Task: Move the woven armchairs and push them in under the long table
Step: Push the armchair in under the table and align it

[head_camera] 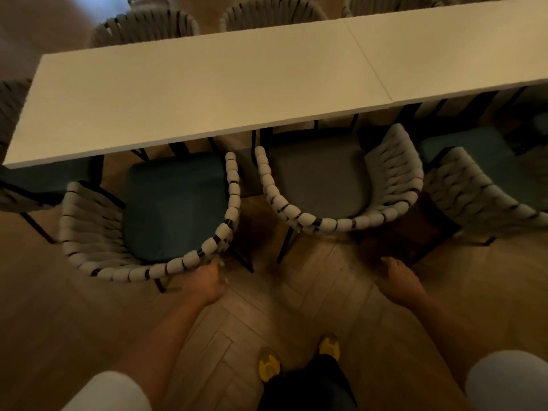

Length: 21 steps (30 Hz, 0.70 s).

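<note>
Left armchair (175,203) sits skewed, seat front barely under the desk (207,93). Left grip (207,281) touches its back rim, but blur hides whether it's clamped. Right grip (398,281) hangs relaxed and empty. I'd square the chair first, then push straight, clear of the middle armchair (320,179).

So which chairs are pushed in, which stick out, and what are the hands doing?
Left chair: mostly out, turned crooked.
Middle chair: front under the table, back out.
Right chair: partly under, turned crooked.
Far chairs: close against the table.
Left hand: at left chair's back, grip unclear.
Right hand: open, holding nothing.
</note>
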Available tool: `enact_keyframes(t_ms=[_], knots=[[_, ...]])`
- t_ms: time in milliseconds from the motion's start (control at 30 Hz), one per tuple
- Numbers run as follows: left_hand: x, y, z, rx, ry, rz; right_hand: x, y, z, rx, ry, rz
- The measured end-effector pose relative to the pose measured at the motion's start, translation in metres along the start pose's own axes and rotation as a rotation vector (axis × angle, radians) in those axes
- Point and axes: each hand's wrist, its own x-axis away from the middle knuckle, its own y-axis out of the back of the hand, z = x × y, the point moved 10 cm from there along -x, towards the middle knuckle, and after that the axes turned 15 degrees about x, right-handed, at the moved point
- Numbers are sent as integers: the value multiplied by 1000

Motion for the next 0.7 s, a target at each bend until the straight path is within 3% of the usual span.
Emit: enact_keyframes(t_ms=[133, 400, 700], knots=[[18, -32, -89, -54, -121, 213, 37, 7, -44, -139, -18, -3], [22, -98, -292, -161, -374, 352, 69, 14, -141, -378, -92, -24], [14, -214, -435, -229, -357, 504, 56, -6, -304, -718, -219, 16]])
